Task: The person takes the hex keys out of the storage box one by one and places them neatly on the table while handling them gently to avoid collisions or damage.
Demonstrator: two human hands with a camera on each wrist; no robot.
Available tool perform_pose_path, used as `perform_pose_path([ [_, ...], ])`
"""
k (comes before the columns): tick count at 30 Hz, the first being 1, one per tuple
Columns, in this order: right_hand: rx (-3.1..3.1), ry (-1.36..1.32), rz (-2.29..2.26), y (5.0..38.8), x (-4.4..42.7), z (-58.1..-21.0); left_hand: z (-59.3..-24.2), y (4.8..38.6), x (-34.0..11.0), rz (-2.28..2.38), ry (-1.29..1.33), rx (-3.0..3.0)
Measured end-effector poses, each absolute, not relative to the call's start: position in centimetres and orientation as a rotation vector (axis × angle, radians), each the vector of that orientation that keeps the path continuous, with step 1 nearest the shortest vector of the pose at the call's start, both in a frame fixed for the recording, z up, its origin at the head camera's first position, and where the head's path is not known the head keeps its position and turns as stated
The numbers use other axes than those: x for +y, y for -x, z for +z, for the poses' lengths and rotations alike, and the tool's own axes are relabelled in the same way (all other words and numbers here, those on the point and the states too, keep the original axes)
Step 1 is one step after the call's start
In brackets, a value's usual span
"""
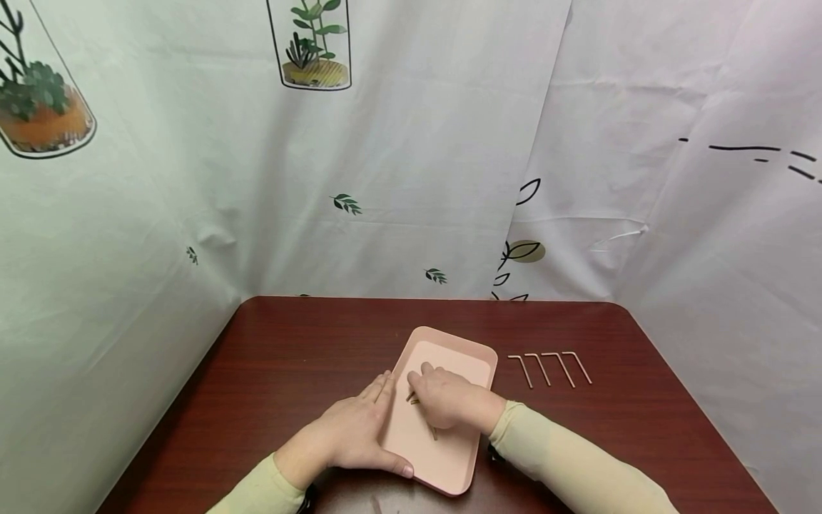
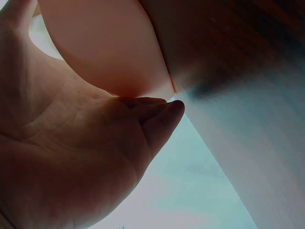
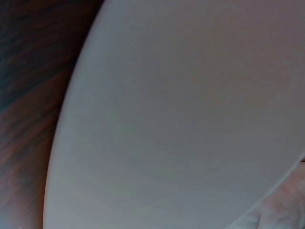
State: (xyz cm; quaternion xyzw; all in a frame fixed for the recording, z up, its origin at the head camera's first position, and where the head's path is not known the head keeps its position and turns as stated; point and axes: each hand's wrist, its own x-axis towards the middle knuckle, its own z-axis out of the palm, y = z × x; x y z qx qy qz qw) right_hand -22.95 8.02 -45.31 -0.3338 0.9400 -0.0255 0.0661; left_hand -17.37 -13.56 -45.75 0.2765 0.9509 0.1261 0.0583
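In the head view a shallow pink tray (image 1: 420, 457) lies aslant on the table. My left hand (image 1: 353, 432) rests against its left side, fingers straight along the rim and thumb at the near edge. The left wrist view shows that palm (image 2: 71, 157) against the tray's outer wall (image 2: 109, 43). Inside the tray, my right hand (image 1: 446, 400) reaches down with bent fingers over a few thin metal hex keys (image 1: 434, 433). Its fingertips and much of those keys are hidden, so I cannot see whether one is pinched. The right wrist view mostly shows the tray wall (image 3: 167, 119).
Several L-shaped hex keys (image 1: 557, 369) lie in a row on the dark red wooden table (image 1: 308, 343), right of the tray. A white printed curtain (image 1: 398, 143) hangs around the back and both sides. Something blurred shows at the table's near edge.
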Motion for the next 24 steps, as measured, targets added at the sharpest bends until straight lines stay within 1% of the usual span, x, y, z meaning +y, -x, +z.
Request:
perform_pose_path([
  [24,2.847,1.045,-0.116,23.11,8.03,-45.74,-45.82,17.40,-13.63,0.381,-0.832,2.880],
])
